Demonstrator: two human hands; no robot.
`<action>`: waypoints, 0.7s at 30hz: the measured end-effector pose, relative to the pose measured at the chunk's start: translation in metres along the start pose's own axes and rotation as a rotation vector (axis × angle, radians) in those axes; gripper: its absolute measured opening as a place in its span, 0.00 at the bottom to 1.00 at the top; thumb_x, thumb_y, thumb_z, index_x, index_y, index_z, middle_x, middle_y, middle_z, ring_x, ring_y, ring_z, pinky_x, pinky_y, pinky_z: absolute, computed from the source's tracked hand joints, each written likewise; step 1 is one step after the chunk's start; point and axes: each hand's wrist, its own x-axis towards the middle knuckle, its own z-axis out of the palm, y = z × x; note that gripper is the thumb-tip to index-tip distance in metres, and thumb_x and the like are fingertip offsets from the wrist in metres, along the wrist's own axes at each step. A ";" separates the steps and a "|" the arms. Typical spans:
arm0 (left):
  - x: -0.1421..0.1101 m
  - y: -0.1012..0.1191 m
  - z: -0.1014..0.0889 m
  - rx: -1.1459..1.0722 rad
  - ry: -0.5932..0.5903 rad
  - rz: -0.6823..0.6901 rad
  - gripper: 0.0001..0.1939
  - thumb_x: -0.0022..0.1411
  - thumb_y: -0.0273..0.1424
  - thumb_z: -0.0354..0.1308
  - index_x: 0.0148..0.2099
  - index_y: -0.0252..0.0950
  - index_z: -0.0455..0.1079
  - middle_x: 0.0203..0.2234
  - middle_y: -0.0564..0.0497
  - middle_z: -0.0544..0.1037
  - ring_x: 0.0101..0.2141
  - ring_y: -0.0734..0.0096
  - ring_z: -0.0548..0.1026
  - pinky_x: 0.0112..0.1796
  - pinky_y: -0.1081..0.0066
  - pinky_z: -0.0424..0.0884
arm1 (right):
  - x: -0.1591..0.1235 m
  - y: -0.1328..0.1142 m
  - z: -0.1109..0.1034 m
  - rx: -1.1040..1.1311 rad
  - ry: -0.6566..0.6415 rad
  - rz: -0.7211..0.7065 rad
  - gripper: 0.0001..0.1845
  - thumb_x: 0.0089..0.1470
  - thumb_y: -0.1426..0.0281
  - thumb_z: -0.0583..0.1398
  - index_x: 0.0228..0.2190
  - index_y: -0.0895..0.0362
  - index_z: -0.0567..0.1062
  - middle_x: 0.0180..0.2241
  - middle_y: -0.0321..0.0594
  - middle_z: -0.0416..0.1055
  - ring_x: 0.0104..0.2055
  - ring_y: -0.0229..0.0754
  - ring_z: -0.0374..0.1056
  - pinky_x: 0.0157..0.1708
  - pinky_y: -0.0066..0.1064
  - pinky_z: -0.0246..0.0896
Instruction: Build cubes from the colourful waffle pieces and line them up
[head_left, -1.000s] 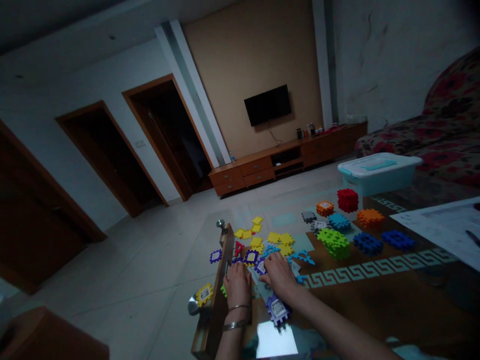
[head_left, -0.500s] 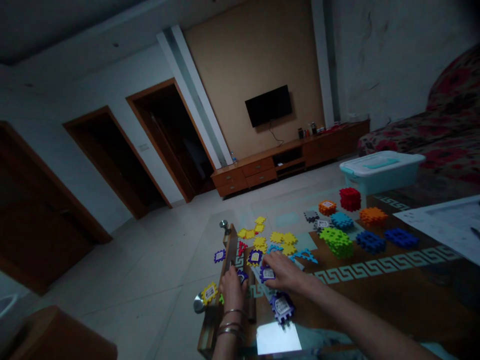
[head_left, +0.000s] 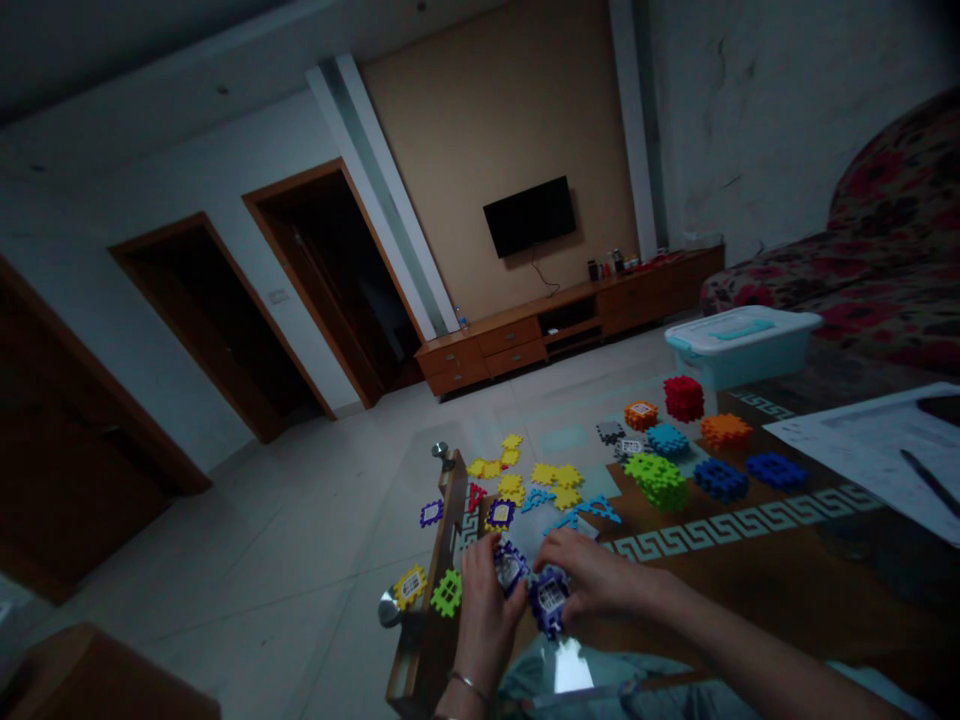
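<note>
head view: the left hand (head_left: 487, 620) is curling its fingers around a purple tile (head_left: 510, 567), and the right hand (head_left: 592, 580) is pinching a second purple tile (head_left: 550, 600) between its fingers and thumb, so neither hand is letting go. both tiles are sitting just beside each other at the near end of the glass table (head_left: 409, 500), right of its wooden rail (head_left: 424, 620).

a loosening grip is risking a drop onto the glass, where a tile could bounce or skid. a sideways slip of the left hand is threatening the yellow tile (head_left: 410, 587) and the green tile (head_left: 447, 593) lying left of the rail, since either one could get knocked toward the table's edge. the right forearm (head_left: 720, 640) is reaching across the table, and a careless sweep could scatter the loose yellow tiles (head_left: 525, 470) or the blue tiles (head_left: 577, 510) farther off.

the fingers are hiding much of both purple tiles, so i cannot tell whether those tiles are interlocking or only nearly touching. the printed labels on the tiles are too small to read. the forearms are running out of the near edge of the view, and the dim light is blurring the table's surface around the hands.
</note>
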 end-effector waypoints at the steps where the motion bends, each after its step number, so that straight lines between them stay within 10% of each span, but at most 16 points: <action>1: -0.003 0.007 0.002 -0.005 -0.032 0.008 0.27 0.50 0.29 0.55 0.55 0.35 0.63 0.47 0.42 0.71 0.49 0.56 0.69 0.51 0.58 0.66 | 0.001 0.004 -0.003 0.023 0.031 0.014 0.26 0.42 0.72 0.69 0.45 0.53 0.74 0.48 0.43 0.69 0.53 0.50 0.63 0.51 0.37 0.57; 10: -0.012 0.041 0.014 0.112 -0.346 -0.019 0.34 0.47 0.38 0.61 0.59 0.43 0.64 0.50 0.42 0.72 0.52 0.49 0.68 0.50 0.58 0.65 | 0.000 0.012 -0.017 0.064 0.272 0.151 0.13 0.50 0.77 0.61 0.40 0.57 0.76 0.44 0.44 0.75 0.49 0.47 0.68 0.50 0.35 0.59; 21: 0.042 -0.031 0.011 0.361 -0.087 -0.271 0.21 0.65 0.30 0.48 0.58 0.31 0.65 0.61 0.36 0.65 0.62 0.53 0.61 0.57 0.55 0.61 | 0.048 0.009 0.007 -0.086 0.230 0.040 0.17 0.54 0.76 0.59 0.46 0.55 0.76 0.53 0.47 0.71 0.56 0.50 0.63 0.56 0.39 0.56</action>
